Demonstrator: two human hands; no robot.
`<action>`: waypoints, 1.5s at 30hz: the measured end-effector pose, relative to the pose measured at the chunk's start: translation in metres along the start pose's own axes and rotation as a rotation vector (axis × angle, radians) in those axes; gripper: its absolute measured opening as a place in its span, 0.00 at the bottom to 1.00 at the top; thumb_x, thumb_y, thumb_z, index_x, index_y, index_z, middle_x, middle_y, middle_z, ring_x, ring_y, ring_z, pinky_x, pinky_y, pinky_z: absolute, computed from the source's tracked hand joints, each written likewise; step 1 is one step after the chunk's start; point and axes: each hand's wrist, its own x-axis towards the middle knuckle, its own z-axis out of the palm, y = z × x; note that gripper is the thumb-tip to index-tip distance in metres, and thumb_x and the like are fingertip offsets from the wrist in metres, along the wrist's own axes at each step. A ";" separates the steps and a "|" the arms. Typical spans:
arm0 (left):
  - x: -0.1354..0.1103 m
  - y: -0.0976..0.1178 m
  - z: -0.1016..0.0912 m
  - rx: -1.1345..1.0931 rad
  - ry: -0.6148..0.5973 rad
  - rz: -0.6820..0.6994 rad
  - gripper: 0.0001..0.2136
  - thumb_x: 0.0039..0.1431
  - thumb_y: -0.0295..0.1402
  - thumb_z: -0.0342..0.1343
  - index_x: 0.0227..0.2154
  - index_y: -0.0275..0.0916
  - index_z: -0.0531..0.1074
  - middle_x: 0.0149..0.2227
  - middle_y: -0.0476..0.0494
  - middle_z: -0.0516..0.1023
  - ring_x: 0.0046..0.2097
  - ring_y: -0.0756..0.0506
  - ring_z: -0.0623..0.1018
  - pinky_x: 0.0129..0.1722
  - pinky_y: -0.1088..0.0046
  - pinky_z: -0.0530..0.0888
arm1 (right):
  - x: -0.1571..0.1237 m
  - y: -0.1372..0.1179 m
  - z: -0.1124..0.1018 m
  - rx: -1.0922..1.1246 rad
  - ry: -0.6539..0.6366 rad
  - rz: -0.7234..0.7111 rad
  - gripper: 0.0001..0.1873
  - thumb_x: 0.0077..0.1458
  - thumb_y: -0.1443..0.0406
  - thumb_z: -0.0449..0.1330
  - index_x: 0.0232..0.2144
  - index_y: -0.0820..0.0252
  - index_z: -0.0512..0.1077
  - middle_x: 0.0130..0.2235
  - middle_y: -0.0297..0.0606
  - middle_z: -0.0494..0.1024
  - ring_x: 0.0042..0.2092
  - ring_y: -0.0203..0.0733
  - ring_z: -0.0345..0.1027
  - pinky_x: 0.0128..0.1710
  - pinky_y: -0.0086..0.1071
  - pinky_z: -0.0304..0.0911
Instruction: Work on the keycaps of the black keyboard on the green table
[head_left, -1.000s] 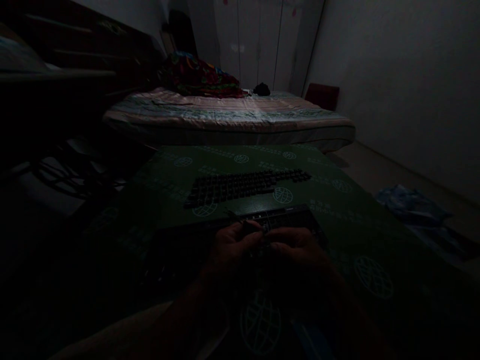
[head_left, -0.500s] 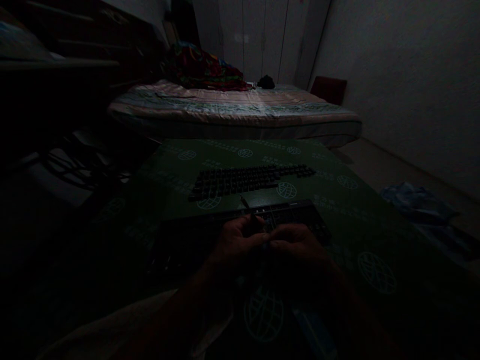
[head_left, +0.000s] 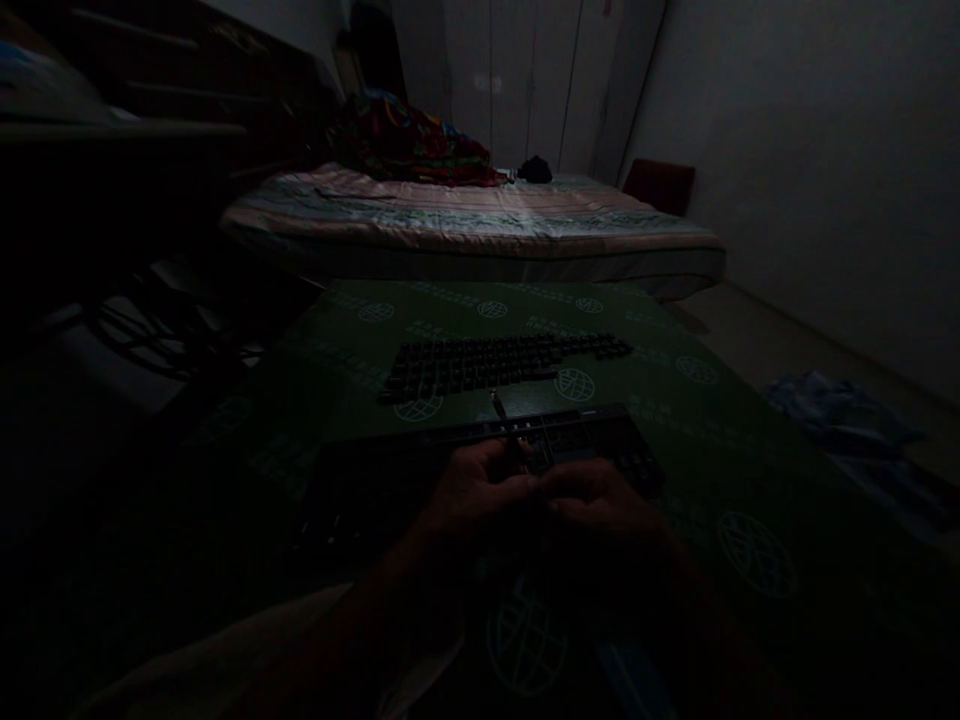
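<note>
Over the near edge of a dark keyboard base point(head_left: 375, 460), both hands meet fingertip to fingertip. My left hand point(head_left: 480, 490) is closed around a slim dark stick-like tool point(head_left: 500, 407), whose light tip points away from me; its exact kind is too dark to tell. My right hand point(head_left: 600, 495) is closed too, thumb and fingers pinched near the left fingertips. Whatever it pinches is hidden in shadow. Beyond the base, many loose black keycaps point(head_left: 472, 365) lie in keyboard-like rows.
The green table top point(head_left: 637, 380) bears white globe prints. Past it stands a bed point(head_left: 480, 225) with a red patterned blanket point(head_left: 420, 145). Crumpled cloth point(head_left: 840, 410) lies to the right. Pale fabric point(head_left: 247, 640) and a blue item point(head_left: 637, 675) are near me. The room is very dark.
Both hands have shifted slightly down, still together. The slim tool's exposed end has moved a little right and shows more of its length. The keycaps and keyboard base stay put.
</note>
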 end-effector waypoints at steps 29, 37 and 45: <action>0.003 0.018 0.015 0.339 -0.005 0.264 0.12 0.44 0.31 0.56 0.35 0.39 0.74 0.32 0.48 0.78 0.34 0.46 0.76 0.34 0.75 0.70 | -0.001 -0.006 0.000 -0.509 0.204 -0.397 0.19 0.46 0.72 0.53 0.43 0.57 0.61 0.35 0.35 0.73 0.35 0.38 0.67 0.33 0.28 0.61; 0.027 0.045 0.032 0.624 -0.087 0.440 0.13 0.44 0.26 0.52 0.35 0.38 0.75 0.32 0.48 0.77 0.33 0.47 0.74 0.33 0.76 0.67 | 0.003 0.000 -0.029 -0.454 0.370 -0.473 0.21 0.42 0.73 0.53 0.42 0.59 0.65 0.35 0.36 0.74 0.35 0.38 0.68 0.35 0.29 0.62; 0.052 0.046 0.053 0.744 -0.138 0.475 0.11 0.49 0.28 0.50 0.33 0.35 0.75 0.30 0.45 0.78 0.33 0.46 0.75 0.30 0.77 0.65 | 0.002 0.002 -0.049 -0.562 0.514 -0.444 0.19 0.42 0.73 0.52 0.40 0.60 0.68 0.34 0.38 0.75 0.36 0.40 0.69 0.36 0.31 0.62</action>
